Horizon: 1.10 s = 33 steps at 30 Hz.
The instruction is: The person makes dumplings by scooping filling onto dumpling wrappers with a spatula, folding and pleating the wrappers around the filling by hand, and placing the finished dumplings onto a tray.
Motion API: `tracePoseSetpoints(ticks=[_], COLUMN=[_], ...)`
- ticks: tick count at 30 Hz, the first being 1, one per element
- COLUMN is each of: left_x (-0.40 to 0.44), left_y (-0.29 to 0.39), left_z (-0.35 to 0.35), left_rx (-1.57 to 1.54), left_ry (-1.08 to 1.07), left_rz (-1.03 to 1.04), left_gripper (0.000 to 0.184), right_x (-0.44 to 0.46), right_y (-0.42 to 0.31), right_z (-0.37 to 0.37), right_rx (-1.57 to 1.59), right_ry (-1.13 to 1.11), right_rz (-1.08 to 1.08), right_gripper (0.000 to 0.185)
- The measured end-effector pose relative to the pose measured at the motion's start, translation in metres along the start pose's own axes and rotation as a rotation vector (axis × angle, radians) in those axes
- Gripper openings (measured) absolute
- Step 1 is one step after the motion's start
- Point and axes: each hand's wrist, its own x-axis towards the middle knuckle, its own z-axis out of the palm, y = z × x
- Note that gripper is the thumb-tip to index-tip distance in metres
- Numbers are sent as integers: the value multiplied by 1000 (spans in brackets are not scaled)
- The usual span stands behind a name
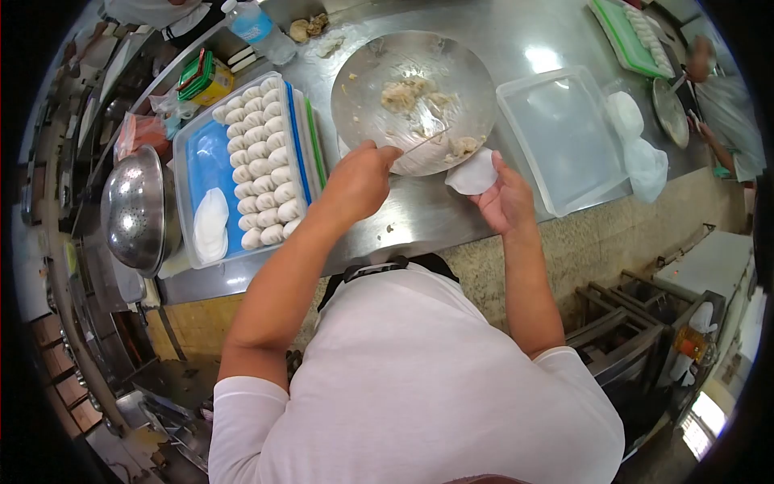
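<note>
My left hand is closed around the end of a thin stick-like tool that reaches over a wide metal bowl. Pale, lumpy filling is smeared inside the bowl, and another clump lies by its near right rim. In my right hand a round white dough wrapper is held between thumb and fingers, beside that rim. To the left stands a plastic tray with rows of pleated dumplings and a stack of flat wrappers.
A translucent plastic tray and white plastic bags lie right on the steel table. A perforated metal bowl stands far left. A water bottle and a yellow-green container are behind. Another person's arm shows at right.
</note>
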Motion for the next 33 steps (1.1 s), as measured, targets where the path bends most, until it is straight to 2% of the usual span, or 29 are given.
tracePoseSetpoints(ticks=[7, 9, 17, 19, 21, 24, 26, 31, 33], left_x=[-3, -7, -37, -25, -17, -15, -23, -17, -16], left_y=[4, 9, 34, 26, 27, 28, 37, 39, 41], left_z=[6, 9, 15, 4, 1, 10, 5, -15, -12], left_rx=[55, -89, -99, -112, -105, -160, -130, -150, -91], left_ry=[-105, -50, -51, 72, 53, 34, -80, -17, -27], left_rz=[32, 76, 129, 167, 151, 247, 240, 223, 328], left_gripper=[31, 32, 34, 34, 34, 34, 33, 33, 31], right_x=[5, 5, 3, 1, 1, 0, -3, -13, -14], right_y=[-3, -7, -19, -22, -27, -31, -34, -36, -36], right_z=[-8, -4, 2, -1, 1, -5, -8, -1, 2], right_rx=[-17, -32, -16, -30, -48, -43, -41, -5, -20], right_ry=[10, 24, 79, 92, 69, 13, 10, -67, -44], right_rz=[-66, -87, -76, -63, -56, -50, -49, -21, -1], right_gripper=[42, 40, 38, 38, 37, 36, 38, 41, 42])
